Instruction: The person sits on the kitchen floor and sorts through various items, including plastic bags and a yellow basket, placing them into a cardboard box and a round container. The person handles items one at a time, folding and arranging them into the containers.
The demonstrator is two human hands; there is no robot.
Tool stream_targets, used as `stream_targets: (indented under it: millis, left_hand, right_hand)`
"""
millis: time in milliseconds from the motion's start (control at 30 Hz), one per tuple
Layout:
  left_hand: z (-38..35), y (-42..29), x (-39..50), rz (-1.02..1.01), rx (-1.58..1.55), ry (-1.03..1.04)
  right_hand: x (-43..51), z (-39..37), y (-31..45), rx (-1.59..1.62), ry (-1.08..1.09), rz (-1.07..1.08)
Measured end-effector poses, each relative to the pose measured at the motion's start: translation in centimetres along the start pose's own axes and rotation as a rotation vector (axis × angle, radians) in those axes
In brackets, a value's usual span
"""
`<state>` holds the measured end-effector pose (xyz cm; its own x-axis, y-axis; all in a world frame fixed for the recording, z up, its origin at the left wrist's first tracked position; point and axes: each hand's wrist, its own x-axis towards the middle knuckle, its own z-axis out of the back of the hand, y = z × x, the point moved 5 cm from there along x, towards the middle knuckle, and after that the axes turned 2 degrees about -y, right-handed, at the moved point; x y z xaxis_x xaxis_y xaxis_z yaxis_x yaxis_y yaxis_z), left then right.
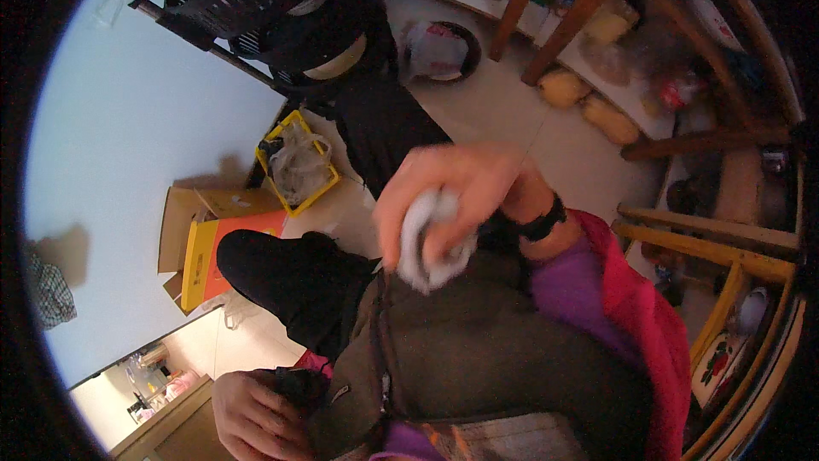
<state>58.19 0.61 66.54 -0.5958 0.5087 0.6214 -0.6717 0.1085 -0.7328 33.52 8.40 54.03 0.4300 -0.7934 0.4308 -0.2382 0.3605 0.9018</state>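
Note:
My right hand [457, 199], a black band around its wrist, is raised in front of my brown vest [461, 346]. Its fingers curl around a crumpled white wad [432, 243], perhaps cloth or paper; motion blurs both. Low on the left, my left hand [259, 413] is beside the vest with its fingers bent. Something black [301, 387] lies against that hand, and I cannot tell whether the hand grips it. My legs in black trousers [307, 288] extend beyond the vest.
A yellow-rimmed crate [297, 202] holding plastic bags and an open cardboard box [224, 250] stand left by the pale wall. Black slatted baskets [249, 0] rise above. A lined bin [441, 55] sits on the tiled floor. Wooden frames [710, 247] and cluttered shelving border the right.

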Motion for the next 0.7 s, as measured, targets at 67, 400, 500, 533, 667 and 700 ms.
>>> stream_targets:
  millis: [67, 400, 500, 533, 667, 700]
  left_hand:
    - [0.6, 0.4, -0.9, 0.073, -0.017, -0.078]
    - [5.6, 9.3, -7.8, 0.319, -0.232, -0.509]
    - [6.4, 12.0, -9.4, 0.425, -0.237, -0.829]
    - [6.9, 12.6, -9.9, 0.503, -0.198, -0.895]
    - [6.7, 13.9, -10.2, 0.814, 0.118, -1.109]
    - [7.0, 14.4, -10.5, 0.885, 0.113, -1.172]
  right_hand:
    - [-4.4, 4.3, -1.6, 0.077, -0.377, -0.123]
    - [-32.2, 17.8, -34.4, 0.419, -1.609, -1.096]
    - [-35.6, 20.4, -40.7, 0.387, -1.687, -1.010]
    - [-36.2, 21.4, -41.3, 0.340, -1.733, -1.045]
    - [-35.5, 24.6, -41.7, 0.351, -1.809, -1.019]
    - [-35.0, 25.4, -41.9, 0.400, -1.775, -0.917]
